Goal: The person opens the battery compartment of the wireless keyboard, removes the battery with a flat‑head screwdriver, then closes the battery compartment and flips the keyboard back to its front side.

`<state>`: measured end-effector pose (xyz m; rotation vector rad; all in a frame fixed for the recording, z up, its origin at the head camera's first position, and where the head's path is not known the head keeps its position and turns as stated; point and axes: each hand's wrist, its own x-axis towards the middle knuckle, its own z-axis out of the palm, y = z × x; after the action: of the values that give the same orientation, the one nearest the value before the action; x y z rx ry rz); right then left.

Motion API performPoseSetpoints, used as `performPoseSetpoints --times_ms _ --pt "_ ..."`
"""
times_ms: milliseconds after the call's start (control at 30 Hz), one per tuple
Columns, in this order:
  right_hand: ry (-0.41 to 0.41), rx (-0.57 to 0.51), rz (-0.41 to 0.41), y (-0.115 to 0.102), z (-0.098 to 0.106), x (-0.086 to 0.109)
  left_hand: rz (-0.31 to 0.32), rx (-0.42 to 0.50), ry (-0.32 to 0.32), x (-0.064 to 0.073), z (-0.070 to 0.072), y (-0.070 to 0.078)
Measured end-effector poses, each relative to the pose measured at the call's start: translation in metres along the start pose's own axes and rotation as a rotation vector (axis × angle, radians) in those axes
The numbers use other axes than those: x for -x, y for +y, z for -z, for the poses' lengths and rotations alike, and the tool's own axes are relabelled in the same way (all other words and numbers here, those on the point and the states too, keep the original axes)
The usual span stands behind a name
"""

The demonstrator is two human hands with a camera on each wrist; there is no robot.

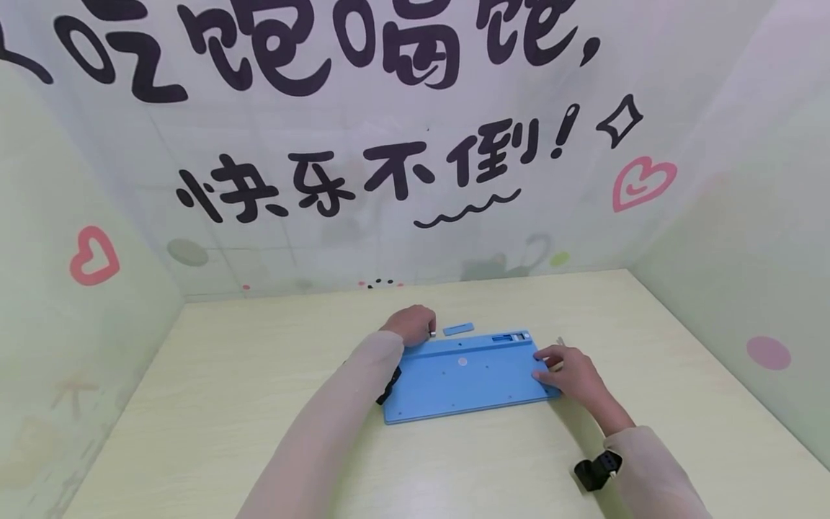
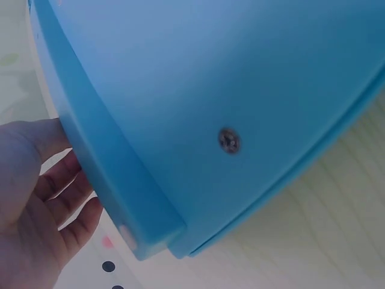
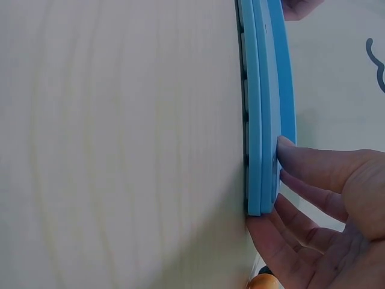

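Note:
A blue keyboard (image 1: 467, 382) lies face down on the table, its battery compartment (image 1: 502, 338) uncovered at the far right. With thumb above and fingers at the edge, my right hand (image 1: 573, 371) grips the keyboard's right end. My left hand (image 1: 411, 326) is at the far left corner, fingers bent behind the thick ridge (image 2: 114, 162). A small silvery thing (image 1: 431, 334) shows at the left fingertips; whether they pinch it is hidden. Behind the keyboard lies the loose blue battery cover (image 1: 459, 329).
Just past my right hand a small light object (image 1: 560, 342) is partly hidden. A copper-coloured round end (image 3: 264, 281) shows low in the right wrist view. The pale table (image 1: 214, 404) meets printed walls (image 1: 389, 252) behind and at both sides.

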<state>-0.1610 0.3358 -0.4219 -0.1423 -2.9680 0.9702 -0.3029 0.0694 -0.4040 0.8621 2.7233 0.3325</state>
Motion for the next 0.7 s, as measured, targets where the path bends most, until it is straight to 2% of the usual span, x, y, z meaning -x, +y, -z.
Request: performPoseSetpoints --times_ms 367,700 --pt "-0.001 0.000 0.009 0.000 0.001 -0.001 -0.011 -0.007 0.002 0.003 0.006 -0.004" --pt "-0.001 -0.001 0.007 -0.004 0.002 0.002 -0.071 0.004 0.033 0.011 0.007 -0.009"
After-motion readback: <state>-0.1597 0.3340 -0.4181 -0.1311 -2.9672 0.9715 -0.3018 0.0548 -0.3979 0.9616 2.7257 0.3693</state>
